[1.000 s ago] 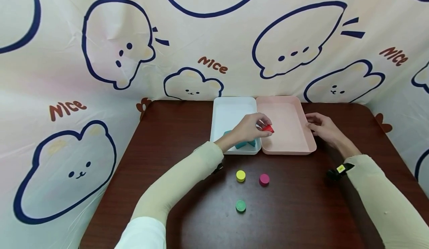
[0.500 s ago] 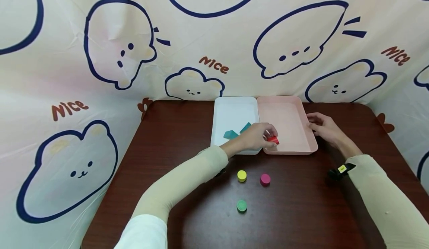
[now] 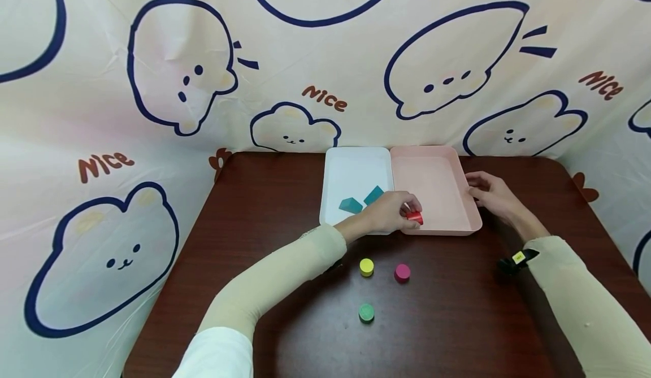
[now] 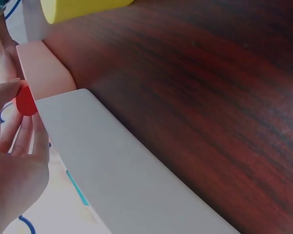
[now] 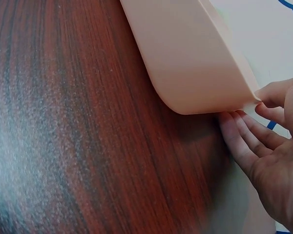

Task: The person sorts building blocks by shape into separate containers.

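Left hand (image 3: 391,211) and pinched red cylinder (image 3: 415,218) have moved toward the near wall of the pink tray (image 3: 432,183) since the earlier frame. Caution: if released on its curved side, the red cylinder may roll; a pull by the right hand (image 3: 493,197), thumb and fingers gripping the pink tray's right rim, could shift the pink tray. Position: red cylinder between left thumb and fingertips, at the pink tray's near-left corner; clearance above its floor cannot be judged.
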Demonstrator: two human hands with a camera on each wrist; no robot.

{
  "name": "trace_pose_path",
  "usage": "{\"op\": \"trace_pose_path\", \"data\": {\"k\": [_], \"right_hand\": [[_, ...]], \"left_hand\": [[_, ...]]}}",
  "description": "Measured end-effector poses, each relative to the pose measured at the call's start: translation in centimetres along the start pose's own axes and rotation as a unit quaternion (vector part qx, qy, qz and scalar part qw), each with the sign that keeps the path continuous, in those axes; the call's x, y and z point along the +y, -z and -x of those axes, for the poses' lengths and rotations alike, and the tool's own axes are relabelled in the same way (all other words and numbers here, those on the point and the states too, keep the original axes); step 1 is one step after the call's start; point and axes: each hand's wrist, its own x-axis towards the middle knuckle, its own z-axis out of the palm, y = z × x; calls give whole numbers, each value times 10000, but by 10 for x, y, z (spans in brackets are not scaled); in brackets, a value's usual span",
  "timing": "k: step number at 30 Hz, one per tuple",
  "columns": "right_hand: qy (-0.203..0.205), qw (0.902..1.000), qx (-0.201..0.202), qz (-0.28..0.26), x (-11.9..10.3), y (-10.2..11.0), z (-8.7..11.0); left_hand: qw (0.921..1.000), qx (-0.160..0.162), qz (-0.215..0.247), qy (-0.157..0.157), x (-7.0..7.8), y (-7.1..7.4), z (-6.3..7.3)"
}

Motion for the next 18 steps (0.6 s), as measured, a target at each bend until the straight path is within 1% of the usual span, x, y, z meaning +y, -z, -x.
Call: {"op": "trace_pose_path", "data": {"k": [7, 14, 18], "right_hand": [[7, 10000, -15, 46, 0, -1, 0], [13, 9999, 88, 129, -1, -1, 1], [14, 9999, 95, 137, 0, -2, 1]], "left_hand": [[10000, 54, -33, -28, -2, -2, 1], [9997, 101, 71, -208, -6, -3, -1], [9997, 68, 119, -195, -3, -2, 0]]}}
